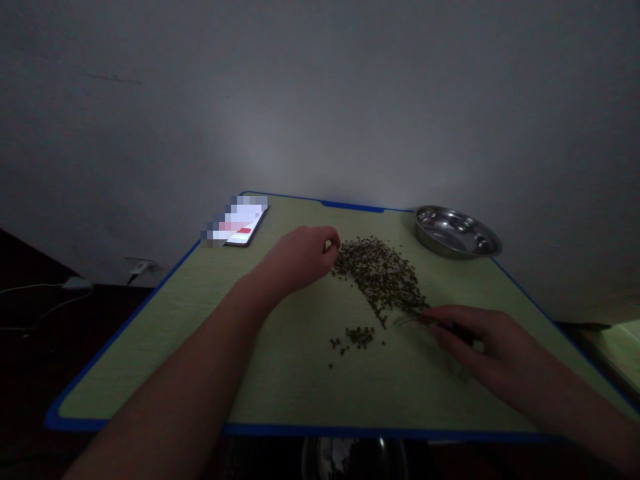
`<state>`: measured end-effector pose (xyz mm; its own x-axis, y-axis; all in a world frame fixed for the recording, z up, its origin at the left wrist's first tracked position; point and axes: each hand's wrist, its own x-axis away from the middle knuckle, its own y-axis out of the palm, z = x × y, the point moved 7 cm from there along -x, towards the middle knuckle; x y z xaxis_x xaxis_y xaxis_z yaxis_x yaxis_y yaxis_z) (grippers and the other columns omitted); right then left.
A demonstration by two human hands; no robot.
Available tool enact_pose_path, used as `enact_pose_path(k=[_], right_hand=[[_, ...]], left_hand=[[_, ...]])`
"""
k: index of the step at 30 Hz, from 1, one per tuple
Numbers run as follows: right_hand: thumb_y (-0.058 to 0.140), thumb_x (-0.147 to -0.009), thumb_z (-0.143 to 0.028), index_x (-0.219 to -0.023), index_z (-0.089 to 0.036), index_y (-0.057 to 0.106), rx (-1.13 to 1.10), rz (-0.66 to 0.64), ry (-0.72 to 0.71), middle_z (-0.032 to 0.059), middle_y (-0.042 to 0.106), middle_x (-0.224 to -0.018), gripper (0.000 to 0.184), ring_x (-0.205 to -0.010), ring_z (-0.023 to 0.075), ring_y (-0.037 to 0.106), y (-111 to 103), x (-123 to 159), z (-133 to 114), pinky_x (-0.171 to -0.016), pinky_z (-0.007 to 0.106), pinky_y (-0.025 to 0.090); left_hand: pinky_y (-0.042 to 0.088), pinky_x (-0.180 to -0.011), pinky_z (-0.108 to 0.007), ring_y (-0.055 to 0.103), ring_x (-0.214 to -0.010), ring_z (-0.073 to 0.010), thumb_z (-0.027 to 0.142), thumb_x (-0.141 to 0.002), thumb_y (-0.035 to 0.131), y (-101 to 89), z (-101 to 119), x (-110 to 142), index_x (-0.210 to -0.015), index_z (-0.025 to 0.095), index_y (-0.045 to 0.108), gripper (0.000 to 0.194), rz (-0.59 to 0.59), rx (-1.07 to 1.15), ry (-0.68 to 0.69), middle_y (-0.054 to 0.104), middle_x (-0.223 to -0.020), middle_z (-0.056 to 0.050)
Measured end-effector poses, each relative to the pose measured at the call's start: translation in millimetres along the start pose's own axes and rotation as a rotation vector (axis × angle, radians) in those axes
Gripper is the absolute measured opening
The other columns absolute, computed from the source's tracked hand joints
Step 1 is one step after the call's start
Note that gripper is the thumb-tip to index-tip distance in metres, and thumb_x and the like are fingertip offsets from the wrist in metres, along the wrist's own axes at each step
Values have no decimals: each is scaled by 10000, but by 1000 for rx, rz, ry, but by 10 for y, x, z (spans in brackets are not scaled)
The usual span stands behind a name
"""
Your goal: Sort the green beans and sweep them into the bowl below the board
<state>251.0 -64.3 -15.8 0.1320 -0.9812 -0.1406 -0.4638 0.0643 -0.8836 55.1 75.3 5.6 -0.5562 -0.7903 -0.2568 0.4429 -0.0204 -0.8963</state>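
A spread pile of small dark beans or seeds (383, 270) lies on the pale green tabletop (290, 373). At the pile's left edge is my left hand (307, 253), thumb and forefinger curled close together; whatever is between the tips is too small to make out. My right hand (480, 337) is at the lower right of the pile. Its fingers are closed around a slim utensil with a dark handle (460, 330), whose tip points at the pile; its kind is unclear. Nearer to me sits a smaller cluster of seeds (360, 337), apart from the main pile.
A shiny metal bowl (457, 233) stands at the table's back right corner. At the back left lies a phone (243, 223) with a lit screen. Below the front blue edge (280, 430) another metal vessel (355, 460) shows partly. The wall (320, 120) rises behind the table.
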Motion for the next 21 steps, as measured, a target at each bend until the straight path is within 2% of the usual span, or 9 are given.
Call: enact_pose_path(k=[7,16,21], right_hand=[[442,-876,-250,-1002,-212,722,5,-33,-53,45,760,-903,309,-729,176,703,82,9,-173,-621,286,569],[460,-878,-314,-999,-187,718,14,-11,43,77,755,-960,312,-800,230,709,4,-4,134,-671,339,568],[461,-897,-301,-984,-214,707,29,-49,4,58,749,-927,275,-794,218,696,-9,-70,47,-672,332,552]], left_hand=[[368,-585,-288,540,-605,-147,273,-814,454,12,16,-8,-919,179,690,275,-7,-8,6,693,-768,-67],[380,-607,-294,551,-625,-155,266,-817,447,-1,25,10,-946,181,694,291,-20,-10,-6,695,-785,-72],[374,-584,-277,547,-608,-143,272,-820,457,2,29,9,-927,177,688,272,-13,-12,6,692,-758,-65]])
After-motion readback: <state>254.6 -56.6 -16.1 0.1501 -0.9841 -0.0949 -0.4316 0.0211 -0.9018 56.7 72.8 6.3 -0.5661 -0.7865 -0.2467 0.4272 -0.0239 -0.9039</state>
